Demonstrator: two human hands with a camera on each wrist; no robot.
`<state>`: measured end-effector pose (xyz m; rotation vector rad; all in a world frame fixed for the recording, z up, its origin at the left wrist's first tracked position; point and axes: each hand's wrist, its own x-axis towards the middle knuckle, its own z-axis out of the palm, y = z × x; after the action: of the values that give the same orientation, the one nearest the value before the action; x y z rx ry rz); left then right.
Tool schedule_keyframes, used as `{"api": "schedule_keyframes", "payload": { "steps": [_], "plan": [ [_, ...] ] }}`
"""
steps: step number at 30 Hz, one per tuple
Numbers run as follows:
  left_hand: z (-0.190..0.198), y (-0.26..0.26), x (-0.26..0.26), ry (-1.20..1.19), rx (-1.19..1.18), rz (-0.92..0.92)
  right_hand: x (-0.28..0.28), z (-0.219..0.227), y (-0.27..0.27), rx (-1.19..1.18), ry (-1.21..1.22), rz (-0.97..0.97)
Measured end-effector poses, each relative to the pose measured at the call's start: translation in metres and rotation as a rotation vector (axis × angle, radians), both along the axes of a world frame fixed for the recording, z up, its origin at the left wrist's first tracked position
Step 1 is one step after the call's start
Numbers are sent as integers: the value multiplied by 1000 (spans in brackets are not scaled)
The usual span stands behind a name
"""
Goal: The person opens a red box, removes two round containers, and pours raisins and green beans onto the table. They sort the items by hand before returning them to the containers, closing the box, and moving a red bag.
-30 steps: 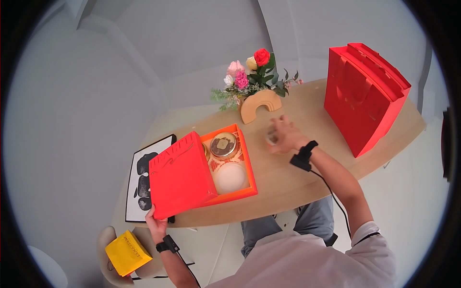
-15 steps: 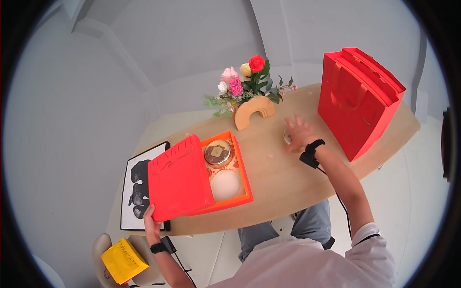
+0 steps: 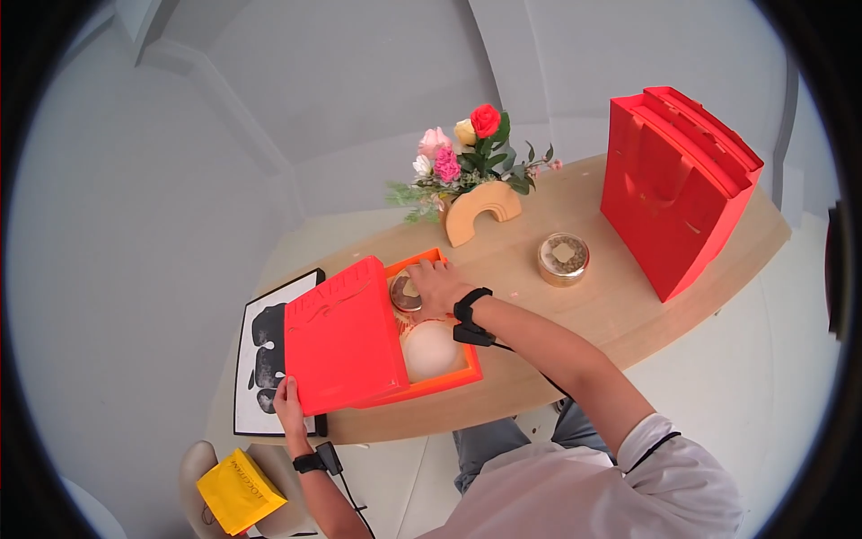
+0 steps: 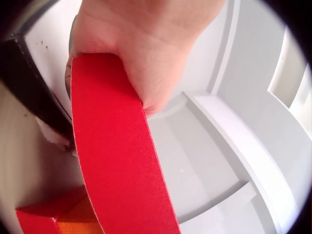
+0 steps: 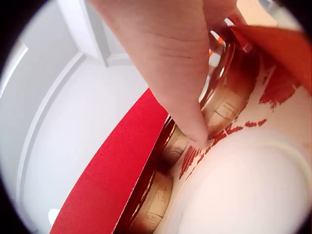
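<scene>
The left hand (image 3: 289,409) grips the near left edge of a red lid (image 3: 346,337), which is tilted over the left part of an orange-rimmed box (image 3: 469,359). In the left wrist view the hand (image 4: 141,44) wraps the lid's side wall (image 4: 117,146). The right hand (image 3: 440,287) reaches into the box, its fingers around a round gold tin (image 3: 406,293). In the right wrist view the thumb lies along the tin's side (image 5: 226,105), beside a round white piece (image 5: 243,190). More gold tins (image 5: 155,202) show under the lid.
Another gold tin (image 3: 564,259) stands on the table (image 3: 530,332), left of a tall red bag (image 3: 664,189). A flower arrangement in a wooden arch (image 3: 485,208) is behind the box. A framed picture (image 3: 256,359) lies under the lid's left side; a yellow bag (image 3: 241,492) rests on a chair.
The right hand has let go of the tin near the red bag and moved left to the tin in the box. The left hand still holds the lid.
</scene>
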<state>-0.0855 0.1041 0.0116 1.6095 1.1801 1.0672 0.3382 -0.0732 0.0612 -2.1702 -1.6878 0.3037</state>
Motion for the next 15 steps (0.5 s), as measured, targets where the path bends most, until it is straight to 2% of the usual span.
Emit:
{"api": "schedule_keyframes", "payload": {
  "steps": [2, 6, 9, 11, 15],
  "plan": [
    [8, -9, 4, -18, 27, 7, -6, -1, 5, -38, 7, -74],
    [24, -20, 9, -20, 20, 24, -7, 10, 6, -92, 35, -96],
    [9, -11, 9, -59, -54, -39, -2, 5, 3, 31, 54, -69],
    [-5, -9, 10, -100, -103, -96, -1, 3, -2, 213, 79, -101],
    [-8, -16, 24, -113, -53, -95, 13, 0, -15, 260, 6, -112]
  ]
}}
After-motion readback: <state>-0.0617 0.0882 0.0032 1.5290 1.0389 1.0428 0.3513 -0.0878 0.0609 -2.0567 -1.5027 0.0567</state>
